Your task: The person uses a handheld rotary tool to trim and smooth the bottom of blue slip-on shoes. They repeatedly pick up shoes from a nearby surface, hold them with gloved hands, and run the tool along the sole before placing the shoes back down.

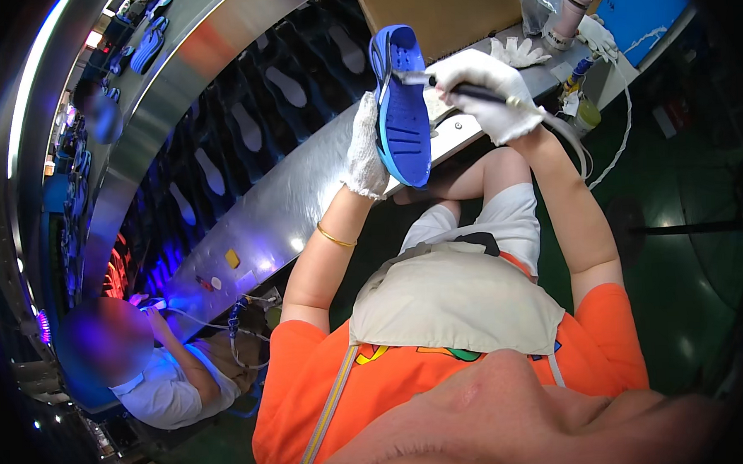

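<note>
A blue clog [404,123] stands nearly upright in front of me, its ridged inner footbed facing me and a strap across its upper part. My left hand [365,153], in a white knit glove, is closed on the clog's left side. My right hand [494,94], also gloved in white, grips a slim tool [475,92] with a dark handle. The tool's pale grey tip reaches into the clog near the strap; whether it touches is hard to tell. Motion blurs the right hand, and a pale cord or tube trails below its wrist.
A steel ledge [278,190] borders a dark conveyor with several sole-shaped pieces [287,88]. Back right hold a cardboard box [441,13], a pink bottle [573,7], a loose glove [519,53] and a blue box [639,9]. Another person [179,373] works at lower left.
</note>
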A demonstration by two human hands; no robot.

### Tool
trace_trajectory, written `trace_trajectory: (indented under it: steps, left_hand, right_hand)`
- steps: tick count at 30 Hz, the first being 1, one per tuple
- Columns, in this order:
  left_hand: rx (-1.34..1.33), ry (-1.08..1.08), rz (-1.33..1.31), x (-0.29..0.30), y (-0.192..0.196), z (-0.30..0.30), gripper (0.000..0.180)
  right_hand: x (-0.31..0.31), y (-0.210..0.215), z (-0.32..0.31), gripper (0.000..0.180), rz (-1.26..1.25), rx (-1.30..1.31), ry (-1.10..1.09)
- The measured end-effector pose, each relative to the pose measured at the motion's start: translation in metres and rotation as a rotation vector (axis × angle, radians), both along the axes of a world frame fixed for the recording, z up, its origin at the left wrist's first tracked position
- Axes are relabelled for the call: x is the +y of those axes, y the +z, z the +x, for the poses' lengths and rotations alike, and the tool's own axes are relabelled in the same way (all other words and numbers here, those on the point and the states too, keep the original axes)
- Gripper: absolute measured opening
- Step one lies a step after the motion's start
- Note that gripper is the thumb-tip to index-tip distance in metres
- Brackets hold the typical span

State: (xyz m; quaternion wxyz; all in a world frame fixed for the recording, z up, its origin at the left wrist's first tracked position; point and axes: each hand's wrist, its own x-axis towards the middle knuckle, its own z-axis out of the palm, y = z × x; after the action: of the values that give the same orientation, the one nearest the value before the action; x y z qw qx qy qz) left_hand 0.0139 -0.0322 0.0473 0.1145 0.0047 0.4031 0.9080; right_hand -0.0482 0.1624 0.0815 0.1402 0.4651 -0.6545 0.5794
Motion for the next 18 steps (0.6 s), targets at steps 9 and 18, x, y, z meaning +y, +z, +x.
trace_trajectory:
  steps: [9, 18]
  left_hand:
    - [0.399, -0.094, -0.185, -0.039, 0.133, -0.074, 0.080]
    - [0.734, 0.848, -2.070, -0.141, 0.217, -0.226, 0.060]
  right_hand:
    - [0.030, 0.020, 0.029, 0.015, -0.119, -0.106, -0.134]
    - [0.014, 0.009, 0.039, 0.018, -0.045, -0.107, -0.155]
